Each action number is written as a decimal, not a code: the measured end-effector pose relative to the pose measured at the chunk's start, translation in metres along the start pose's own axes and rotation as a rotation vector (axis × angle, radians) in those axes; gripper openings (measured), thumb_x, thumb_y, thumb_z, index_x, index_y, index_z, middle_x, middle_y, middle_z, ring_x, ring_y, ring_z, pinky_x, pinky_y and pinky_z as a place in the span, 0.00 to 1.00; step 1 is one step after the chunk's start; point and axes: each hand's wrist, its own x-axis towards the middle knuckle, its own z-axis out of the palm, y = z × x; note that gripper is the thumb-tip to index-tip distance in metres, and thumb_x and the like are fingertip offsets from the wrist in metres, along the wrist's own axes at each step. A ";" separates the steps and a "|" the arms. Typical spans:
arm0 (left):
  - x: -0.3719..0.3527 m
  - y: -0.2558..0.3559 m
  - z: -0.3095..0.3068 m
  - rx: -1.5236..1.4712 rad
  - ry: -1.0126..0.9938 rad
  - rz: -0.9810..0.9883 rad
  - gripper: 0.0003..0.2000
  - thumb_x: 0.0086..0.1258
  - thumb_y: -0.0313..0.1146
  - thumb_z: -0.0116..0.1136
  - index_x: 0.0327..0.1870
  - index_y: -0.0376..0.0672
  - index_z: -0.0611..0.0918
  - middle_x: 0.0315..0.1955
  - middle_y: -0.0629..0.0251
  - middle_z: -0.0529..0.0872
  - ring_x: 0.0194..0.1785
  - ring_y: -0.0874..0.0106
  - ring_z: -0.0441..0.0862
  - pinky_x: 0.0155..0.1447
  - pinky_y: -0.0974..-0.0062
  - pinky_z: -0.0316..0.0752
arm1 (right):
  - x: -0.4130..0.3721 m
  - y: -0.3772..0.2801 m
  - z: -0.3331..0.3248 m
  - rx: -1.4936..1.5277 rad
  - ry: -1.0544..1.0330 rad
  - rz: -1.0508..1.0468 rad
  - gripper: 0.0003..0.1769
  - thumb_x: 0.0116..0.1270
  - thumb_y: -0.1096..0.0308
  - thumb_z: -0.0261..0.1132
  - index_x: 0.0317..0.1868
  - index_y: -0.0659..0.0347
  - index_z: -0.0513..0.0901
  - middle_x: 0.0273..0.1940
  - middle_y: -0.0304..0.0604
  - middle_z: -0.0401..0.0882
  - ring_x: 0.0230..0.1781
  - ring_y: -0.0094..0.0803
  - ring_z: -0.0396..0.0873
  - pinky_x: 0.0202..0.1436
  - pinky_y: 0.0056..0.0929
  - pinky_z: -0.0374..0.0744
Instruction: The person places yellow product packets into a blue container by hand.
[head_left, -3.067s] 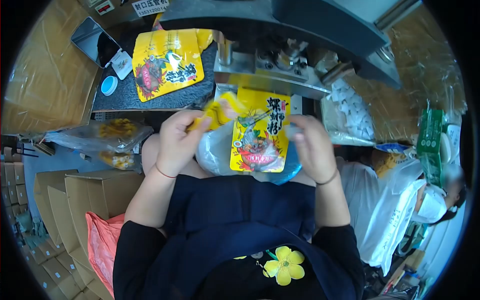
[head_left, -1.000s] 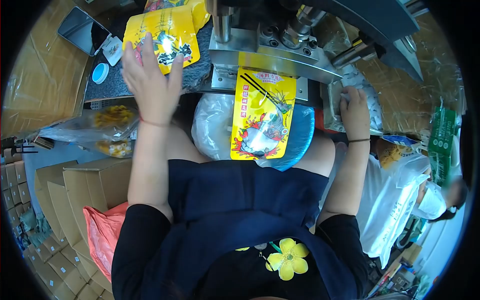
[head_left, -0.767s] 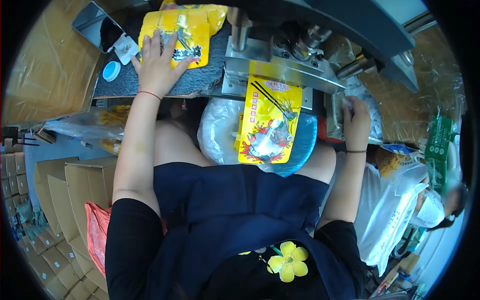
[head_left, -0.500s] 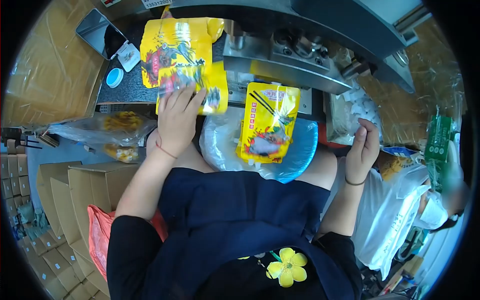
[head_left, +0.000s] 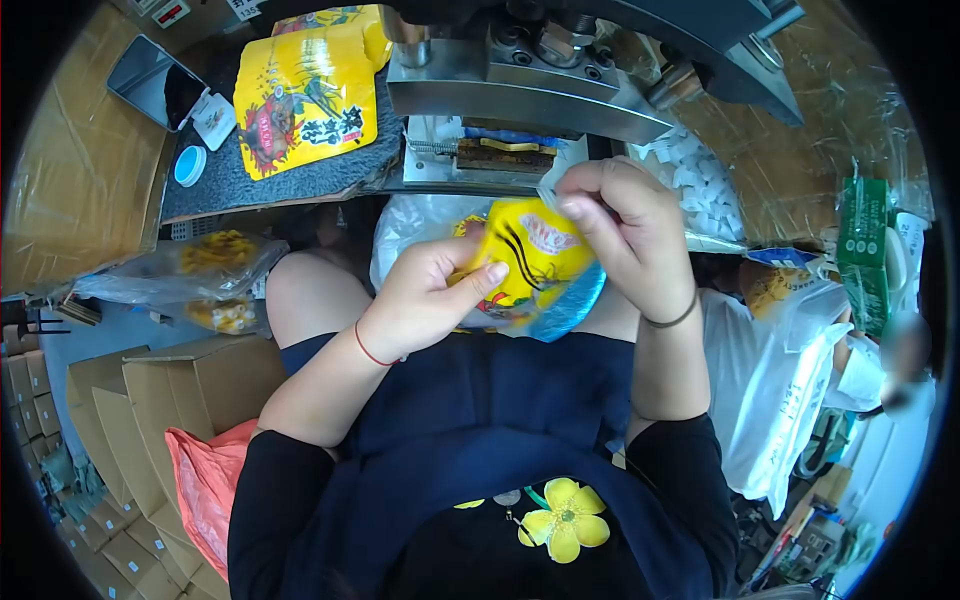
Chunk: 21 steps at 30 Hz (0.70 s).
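Note:
Over my lap I hold a yellow printed food pouch with both hands. My left hand grips its lower left side, thumb on the front. My right hand pinches the pouch's top edge, with something small and white between the fingertips. The pouch sits just below the jaws of a metal sealing machine. Under the pouch lie a clear plastic bag and a blue rim.
More yellow pouches lie on a dark mat at the upper left, beside a phone and a small blue-rimmed lid. A bag of white packets sits right of the machine. Cardboard boxes stand at the left. Another person is at the right edge.
My left hand brought a pouch from the mat to my lap. My right hand came from the packet bag to the pouch's top. The pouch that hung in the sealer jaws is gone from there.

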 end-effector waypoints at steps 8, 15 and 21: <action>0.011 -0.024 0.005 -0.377 -0.184 -0.345 0.15 0.73 0.22 0.63 0.59 0.33 0.82 0.54 0.58 0.88 0.53 0.72 0.87 0.63 0.70 0.81 | -0.034 0.045 -0.038 -0.698 -0.023 0.297 0.19 0.78 0.58 0.59 0.59 0.61 0.81 0.51 0.56 0.83 0.51 0.54 0.82 0.54 0.44 0.80; 0.052 -0.008 -0.026 -0.432 0.012 -0.337 0.15 0.70 0.19 0.63 0.57 0.30 0.82 0.53 0.54 0.89 0.53 0.69 0.88 0.60 0.67 0.83 | -0.060 0.103 -0.053 -0.857 -0.099 0.596 0.21 0.69 0.56 0.68 0.58 0.51 0.77 0.46 0.54 0.83 0.44 0.58 0.84 0.45 0.51 0.82; 0.050 -0.013 -0.035 -0.256 0.166 -0.076 0.20 0.72 0.23 0.64 0.63 0.31 0.77 0.60 0.53 0.83 0.56 0.68 0.86 0.60 0.70 0.81 | -0.043 0.121 -0.031 -0.784 0.040 0.471 0.14 0.68 0.61 0.68 0.49 0.54 0.77 0.46 0.53 0.83 0.42 0.58 0.84 0.43 0.52 0.81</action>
